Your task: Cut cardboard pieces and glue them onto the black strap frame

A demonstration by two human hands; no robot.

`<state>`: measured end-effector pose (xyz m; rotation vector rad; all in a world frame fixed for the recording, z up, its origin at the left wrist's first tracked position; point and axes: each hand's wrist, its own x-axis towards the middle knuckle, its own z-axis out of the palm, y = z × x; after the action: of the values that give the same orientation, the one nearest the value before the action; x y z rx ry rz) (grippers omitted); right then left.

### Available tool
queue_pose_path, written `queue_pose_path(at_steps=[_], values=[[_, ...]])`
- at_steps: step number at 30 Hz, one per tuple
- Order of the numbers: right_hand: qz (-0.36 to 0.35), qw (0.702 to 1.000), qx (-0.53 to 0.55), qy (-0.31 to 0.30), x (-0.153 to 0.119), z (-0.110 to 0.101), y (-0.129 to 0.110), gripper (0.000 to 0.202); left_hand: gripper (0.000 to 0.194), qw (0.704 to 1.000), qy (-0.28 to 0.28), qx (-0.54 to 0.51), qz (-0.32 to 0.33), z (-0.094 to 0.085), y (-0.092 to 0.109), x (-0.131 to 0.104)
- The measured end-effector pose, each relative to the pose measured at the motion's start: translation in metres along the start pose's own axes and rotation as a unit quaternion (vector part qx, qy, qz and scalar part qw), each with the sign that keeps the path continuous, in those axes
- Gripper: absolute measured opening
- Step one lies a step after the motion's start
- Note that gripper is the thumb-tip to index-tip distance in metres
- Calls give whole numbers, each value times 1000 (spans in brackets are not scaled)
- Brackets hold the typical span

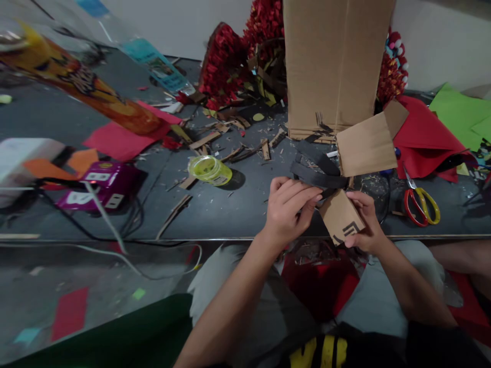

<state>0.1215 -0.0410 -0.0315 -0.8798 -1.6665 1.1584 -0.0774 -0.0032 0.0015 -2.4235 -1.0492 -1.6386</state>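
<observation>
My right hand [364, 222] grips a small cardboard piece [340, 217] with black printed marks, thumb in front and fingers along its right edge. My left hand [289, 212] is closed, its fingertips and thumb pressed together by the left edge of that piece. What those fingertips hold is hidden. Just beyond them lies a loop of dark grey strip [318, 174], and it cannot be told whether the left hand touches it. A folded cardboard flap [366, 145] stands behind the right hand. Further back rises a tall cardboard panel [333, 66].
Scissors [422, 204] with red and yellow handles lie at right, near red sheets [425, 135]. A tub of yellow-green stuff [210, 170] stands left of my hands. Bottles, a purple power block [102, 184], cables and cardboard scraps fill the left. Red flower-like bundles [226, 66] lean behind.
</observation>
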Motion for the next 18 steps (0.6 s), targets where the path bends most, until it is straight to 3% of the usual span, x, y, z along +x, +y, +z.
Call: queue_pose_path(at_steps=[9, 18], values=[[-2, 999, 32, -20, 3, 0, -2, 88, 7, 1000, -10, 6, -6, -1, 1, 0], [0, 1000, 23, -8, -1, -1, -1, 75, 7, 1000, 2, 8, 0, -1, 1, 2]])
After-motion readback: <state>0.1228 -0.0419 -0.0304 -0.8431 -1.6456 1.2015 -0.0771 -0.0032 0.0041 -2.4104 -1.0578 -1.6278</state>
